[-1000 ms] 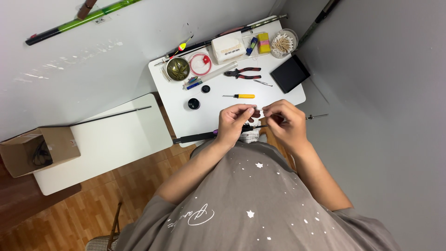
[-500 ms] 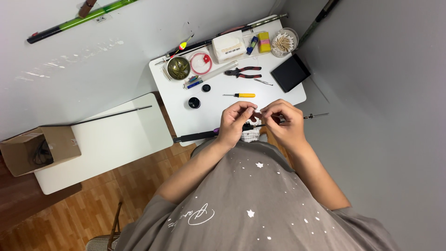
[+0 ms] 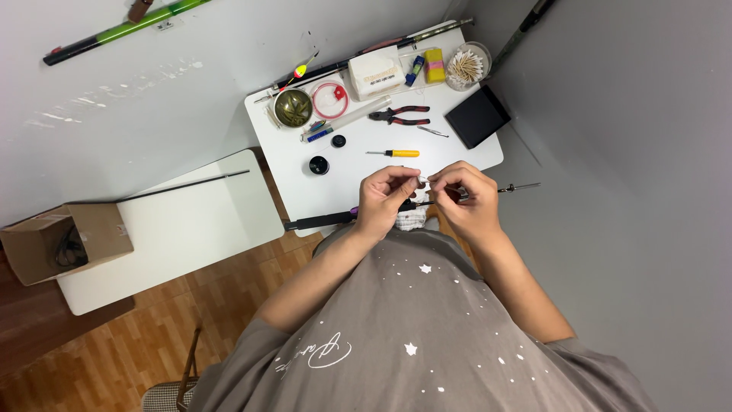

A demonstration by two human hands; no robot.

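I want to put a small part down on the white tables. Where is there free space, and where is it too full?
Free: the small table between the yellow-handled screwdriver and the black pad, and most of the larger side table below its thin rod. Crowded: the far edge, around the pliers, brass bowl and stick jar.

White surface [image 3: 358, 179]; yellow-handled screwdriver [image 3: 394, 153]; red-and-black pliers [image 3: 398, 116]; black case [image 3: 477, 116]; red ring [image 3: 330, 100]; grey shirt [image 3: 412, 336] speckled with white stars; brown cardboard box [image 3: 65, 240].

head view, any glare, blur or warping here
Head view: even, soft light with faint sheen on the grey wall; sharp at the table and pliers; wide-angle warping bends the edges; small part between left hand and right hand too tiny to resolve.
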